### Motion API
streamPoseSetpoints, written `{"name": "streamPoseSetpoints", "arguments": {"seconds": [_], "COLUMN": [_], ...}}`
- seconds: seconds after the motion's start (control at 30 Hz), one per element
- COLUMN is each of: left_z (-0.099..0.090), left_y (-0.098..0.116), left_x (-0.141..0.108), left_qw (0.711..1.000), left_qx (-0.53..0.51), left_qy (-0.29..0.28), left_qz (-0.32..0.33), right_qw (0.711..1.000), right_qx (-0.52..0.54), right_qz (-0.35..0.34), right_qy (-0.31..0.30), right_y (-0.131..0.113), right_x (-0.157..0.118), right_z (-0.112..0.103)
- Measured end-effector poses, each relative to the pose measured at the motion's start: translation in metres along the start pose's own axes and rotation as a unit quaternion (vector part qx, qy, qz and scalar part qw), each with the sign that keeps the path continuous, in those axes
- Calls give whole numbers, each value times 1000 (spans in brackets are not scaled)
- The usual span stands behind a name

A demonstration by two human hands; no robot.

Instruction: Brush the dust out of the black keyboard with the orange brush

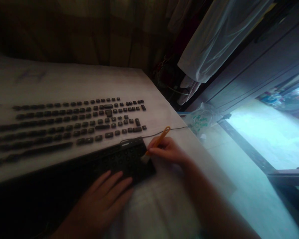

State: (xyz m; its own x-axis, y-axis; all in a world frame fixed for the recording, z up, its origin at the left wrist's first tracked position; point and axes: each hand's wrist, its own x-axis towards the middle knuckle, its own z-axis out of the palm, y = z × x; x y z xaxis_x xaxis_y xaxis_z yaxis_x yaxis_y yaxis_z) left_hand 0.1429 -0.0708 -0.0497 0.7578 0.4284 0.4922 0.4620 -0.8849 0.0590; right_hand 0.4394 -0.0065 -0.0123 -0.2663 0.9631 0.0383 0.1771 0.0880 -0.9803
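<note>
A black keyboard base point(72, 172) without keycaps lies slanted across the near part of the table. My right hand point(165, 149) is closed around a brush with an orange handle point(164, 133); its pale bristles point(145, 158) touch the right end of the base. My left hand point(107, 196) rests with spread fingers on the near edge of the base, nothing in it. Beyond the base, loose black keycaps point(109, 113) lie in several rows on the pale cloth.
The cloth-covered table point(72, 79) ends at a right edge. A thin cable point(174, 128) runs from the base over that edge. Beyond it are a clear plastic bag point(201, 119), hanging white fabric point(214, 43) and a tiled floor point(234, 149).
</note>
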Motion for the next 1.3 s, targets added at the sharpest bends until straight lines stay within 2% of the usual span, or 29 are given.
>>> {"name": "streamPoseSetpoints", "arguments": {"seconds": [0.13,0.33,0.43,0.57,0.67,0.9,1.2,1.3], "left_z": [-5,-3,-2,-9,-13,-12,-2,-1], "left_y": [-2,-2,-1,0,0,-1,3,3], "left_x": [0,-1,0,3,4,3,4,4], "left_qw": [999,1000,1000,999,999,998,999,999], "left_qx": [5,1,-3,-1,-1,-3,-30,-28], "left_qy": [-31,-26,7,-43,-51,-57,13,27], "left_qz": [7,5,1,4,1,3,-20,-22], "right_qw": [999,998,999,999,999,995,997,995], "right_qx": [-3,-8,14,23,-15,-80,-68,-62], "right_qz": [16,32,35,36,26,14,8,30], "right_qy": [-31,-45,-33,17,28,-49,-38,-66], "right_y": [-4,-12,-15,-15,-14,-16,-14,-14], "right_x": [0,-1,-1,-2,-2,-5,-8,-7], "right_z": [-4,-7,-6,-3,0,-9,-13,-13]}}
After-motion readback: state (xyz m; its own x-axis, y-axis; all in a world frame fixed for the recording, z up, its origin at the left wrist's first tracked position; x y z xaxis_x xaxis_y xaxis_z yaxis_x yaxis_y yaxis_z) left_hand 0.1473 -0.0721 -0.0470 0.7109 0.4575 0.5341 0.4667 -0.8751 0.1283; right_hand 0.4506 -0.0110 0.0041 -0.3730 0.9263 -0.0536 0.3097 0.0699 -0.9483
